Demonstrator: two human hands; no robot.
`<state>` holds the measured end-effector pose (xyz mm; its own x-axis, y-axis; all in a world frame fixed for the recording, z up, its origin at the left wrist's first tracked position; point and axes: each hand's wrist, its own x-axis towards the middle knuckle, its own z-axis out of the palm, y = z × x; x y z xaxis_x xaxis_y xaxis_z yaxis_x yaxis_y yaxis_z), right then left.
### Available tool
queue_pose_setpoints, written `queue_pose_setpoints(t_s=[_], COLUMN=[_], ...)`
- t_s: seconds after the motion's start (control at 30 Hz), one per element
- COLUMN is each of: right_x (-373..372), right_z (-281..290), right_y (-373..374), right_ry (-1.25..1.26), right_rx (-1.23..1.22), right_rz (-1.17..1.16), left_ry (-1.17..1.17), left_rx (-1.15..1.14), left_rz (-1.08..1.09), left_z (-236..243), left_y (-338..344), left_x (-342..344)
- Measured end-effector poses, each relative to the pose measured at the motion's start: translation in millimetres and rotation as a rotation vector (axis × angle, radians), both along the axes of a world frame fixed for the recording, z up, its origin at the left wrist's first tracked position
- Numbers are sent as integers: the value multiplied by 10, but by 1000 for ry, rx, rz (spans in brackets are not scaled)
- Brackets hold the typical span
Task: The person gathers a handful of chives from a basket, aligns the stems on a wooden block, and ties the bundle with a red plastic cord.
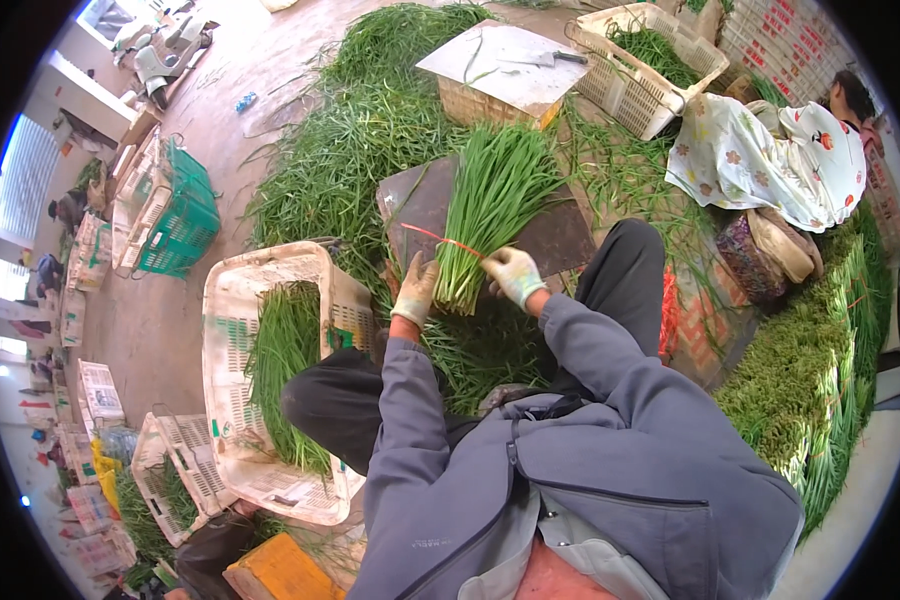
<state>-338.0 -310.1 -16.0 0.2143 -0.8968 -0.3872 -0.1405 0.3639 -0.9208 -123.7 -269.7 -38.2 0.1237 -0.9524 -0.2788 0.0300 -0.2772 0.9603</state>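
A thick bundle of green leafy stalks, which look like garlic chives, lies on a dark board in front of me, its pale cut ends toward me. A thin red tie crosses the stems, with one end sticking out free on the left. My right hand, in a pale glove, is closed at the right of the stems, pinching the tie's other end. My left hand, gloved too, rests against the left of the cut ends, fingers stretched upward; part of it is hidden by the stems.
Loose chives are heaped beyond the board. A knife lies on a white-topped box. Crates stand around: a white one at left, a green one, another at far right. Stacked bundles line the right.
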Motion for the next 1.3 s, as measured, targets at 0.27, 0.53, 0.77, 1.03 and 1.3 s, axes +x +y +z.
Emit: queue_pose_setpoints(t_s=[0.27, 0.53, 0.77, 1.03, 1.3], right_x=[229, 84, -136, 52, 201], right_z=[-155, -156, 13, 40, -23], right_y=[239, 486, 805, 436, 565], right_ry=[477, 193, 177, 445, 795], right_rx=[-526, -864, -396, -589, -533], right_rz=[186, 281, 1073, 242, 464], left_ry=[-401, -705, -577, -242, -128], left_rx=[16, 37, -14, -62, -44], left_rz=[-93, -83, -54, -85, -32], left_z=[-79, 30, -78, -68, -211], left_y=[-52, -83, -51, -44, -35], left_x=[-84, -347, -179, -181, -144])
